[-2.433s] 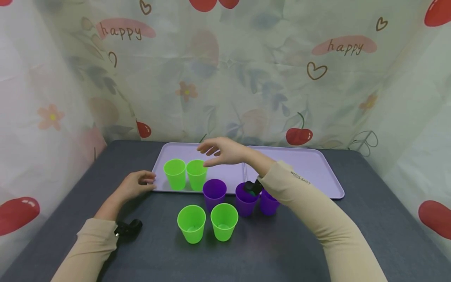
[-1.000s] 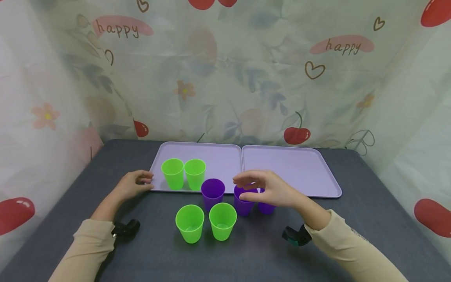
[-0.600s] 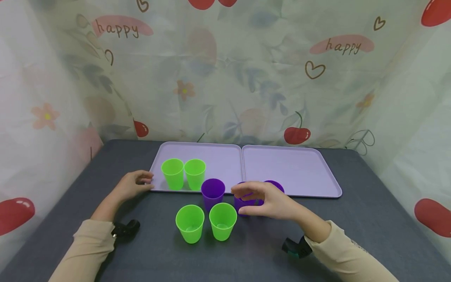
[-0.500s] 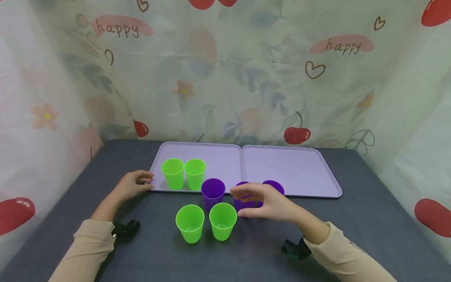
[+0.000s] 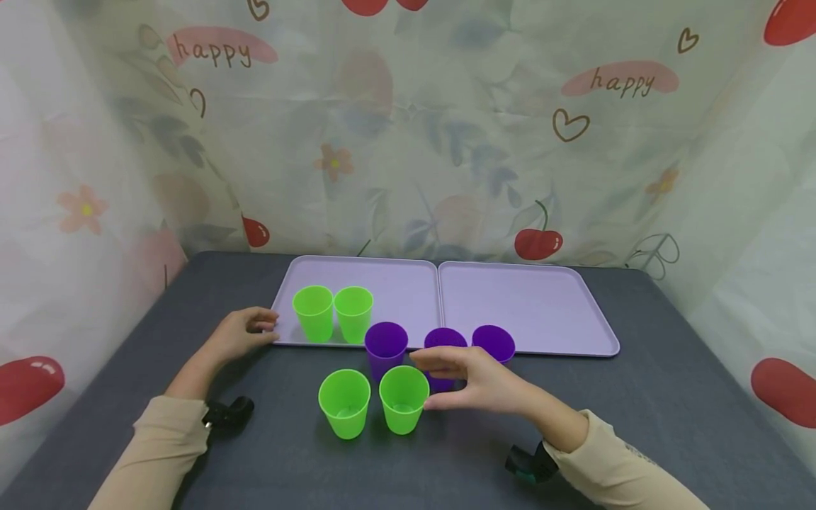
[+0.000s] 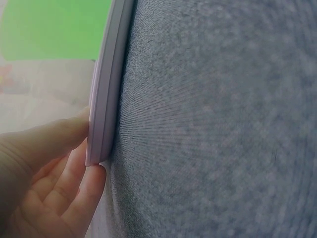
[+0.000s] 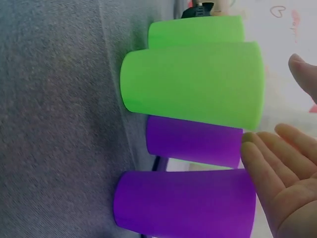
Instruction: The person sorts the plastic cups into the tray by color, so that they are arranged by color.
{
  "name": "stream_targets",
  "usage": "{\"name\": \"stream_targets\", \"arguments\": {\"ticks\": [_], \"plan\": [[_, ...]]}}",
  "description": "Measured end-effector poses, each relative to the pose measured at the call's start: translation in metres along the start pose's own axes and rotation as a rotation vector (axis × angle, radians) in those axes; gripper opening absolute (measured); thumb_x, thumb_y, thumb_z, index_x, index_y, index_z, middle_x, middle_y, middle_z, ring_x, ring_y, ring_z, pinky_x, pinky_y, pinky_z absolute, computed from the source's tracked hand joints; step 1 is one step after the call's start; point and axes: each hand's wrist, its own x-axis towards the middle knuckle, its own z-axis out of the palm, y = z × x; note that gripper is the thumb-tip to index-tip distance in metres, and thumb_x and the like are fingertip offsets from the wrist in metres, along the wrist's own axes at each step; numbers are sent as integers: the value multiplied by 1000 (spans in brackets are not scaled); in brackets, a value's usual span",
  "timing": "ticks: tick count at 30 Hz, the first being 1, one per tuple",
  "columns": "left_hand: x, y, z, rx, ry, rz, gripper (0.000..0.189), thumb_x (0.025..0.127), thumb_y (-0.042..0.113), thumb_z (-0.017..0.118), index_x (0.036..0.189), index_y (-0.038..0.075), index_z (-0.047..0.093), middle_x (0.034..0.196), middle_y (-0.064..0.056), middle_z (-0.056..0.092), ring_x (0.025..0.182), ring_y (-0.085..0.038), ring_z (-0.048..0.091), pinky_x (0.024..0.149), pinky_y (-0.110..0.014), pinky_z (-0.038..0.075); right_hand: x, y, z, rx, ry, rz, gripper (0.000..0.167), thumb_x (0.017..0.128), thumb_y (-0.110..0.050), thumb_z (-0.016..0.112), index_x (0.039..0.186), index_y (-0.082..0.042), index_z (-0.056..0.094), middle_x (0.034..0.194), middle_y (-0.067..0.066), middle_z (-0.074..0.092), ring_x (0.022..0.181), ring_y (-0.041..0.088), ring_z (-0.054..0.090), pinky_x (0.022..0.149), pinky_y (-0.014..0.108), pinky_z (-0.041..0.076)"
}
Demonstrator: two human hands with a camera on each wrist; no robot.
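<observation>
In the head view, my left hand [image 5: 245,331] pinches the front left corner of the left lilac tray [image 5: 404,283], thumb and fingers at its rim. Two green cups [image 5: 314,313] stand upright side by side on that tray. My right hand [image 5: 478,377] has its fingers extended and thumb apart, with nothing held. Its thumb tip is close to the front right green cup [image 5: 404,402]; contact is unclear. Another green cup [image 5: 345,405] stands left of it. Behind are a left purple cup [image 5: 385,346], a middle purple cup [image 5: 445,337] partly hidden by the hand, and a right purple cup [image 5: 493,343].
A second lilac tray [image 5: 523,304] adjoins the first on the right. Both lie on a dark grey cloth-covered table [image 5: 306,474]. A patterned curtain [image 5: 408,142] hangs behind and at both sides.
My right hand has come back from above the left tray towards the front right green cup. The right purple cup has shifted slightly back and right. My left hand stays at the tray corner.
</observation>
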Motion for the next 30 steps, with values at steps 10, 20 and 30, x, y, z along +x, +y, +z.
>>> {"name": "stream_targets", "arguments": {"ticks": [10, 20, 30], "plan": [[1, -1, 0, 3, -1, 2, 42, 86, 15, 66, 120, -6, 55, 119, -26, 61, 109, -37, 59, 88, -45, 46, 3, 5, 12, -40, 28, -9, 61, 77, -18, 76, 129, 3, 51, 131, 20, 55, 119, 31, 56, 95, 31, 47], [-1, -1, 0, 1, -2, 17, 43, 86, 16, 67, 120, -7, 55, 118, -27, 61, 108, -37, 59, 88, -45, 46, 5, 3, 22, -92, 65, -3, 64, 74, -19, 78, 129, 1, 52, 128, 15, 59, 115, 28, 60, 92, 28, 49], [-2, 1, 0, -1, 2, 10, 43, 85, 15, 67, 120, -7, 55, 118, -27, 61, 108, -37, 59, 87, -44, 47, 4, 2, 24, -147, 108, -17, 61, 73, -19, 79, 125, 0, 55, 123, 13, 62, 111, 25, 61, 89, 27, 51]]}}
